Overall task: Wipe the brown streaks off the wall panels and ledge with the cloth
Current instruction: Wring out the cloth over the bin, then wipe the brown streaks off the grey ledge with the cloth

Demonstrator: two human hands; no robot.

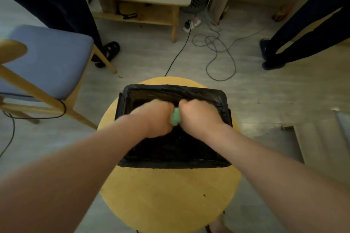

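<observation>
A green cloth (pixel 175 117) is bunched between my two fists, only a small part of it showing. My left hand (pixel 155 117) and my right hand (pixel 198 115) both grip it, knuckles up, held close together over a black-lined bin (pixel 223 100). The bin stands on a round yellow stool (pixel 170 195). No wall panels or ledge appear in this view. The hands are slightly blurred.
A blue-seated wooden chair (pixel 51 58) stands at the left. A wooden bench or table (pixel 144 11) is at the back, with cables (pixel 214 47) on the floor beyond the stool. Two people's legs stand at the far left (pixel 62 5) and far right (pixel 303 34).
</observation>
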